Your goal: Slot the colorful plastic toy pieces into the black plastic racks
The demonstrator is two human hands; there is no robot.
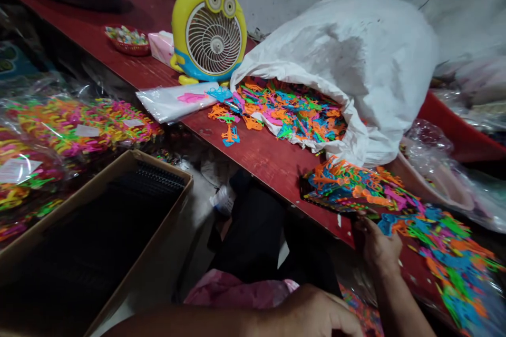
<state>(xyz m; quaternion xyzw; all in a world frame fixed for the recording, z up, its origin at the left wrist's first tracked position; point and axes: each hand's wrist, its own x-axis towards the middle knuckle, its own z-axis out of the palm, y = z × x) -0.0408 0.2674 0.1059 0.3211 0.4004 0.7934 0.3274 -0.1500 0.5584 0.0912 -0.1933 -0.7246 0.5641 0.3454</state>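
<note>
The right hand [381, 247] seemingly grips the black tray [306, 192] at its near edge, calling for level handling; the left hand [316, 311] has an unclear grip.

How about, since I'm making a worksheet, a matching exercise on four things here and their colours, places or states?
Things:
1. fan
2. sack
3. carton
4. right hand

Descriptions:
A. white, its mouth open with colourful pieces inside
B. bare, near the table's edge
C. yellow and blue
D. brown, with black contents

Right pairs: 1-C, 2-A, 3-D, 4-B
</note>
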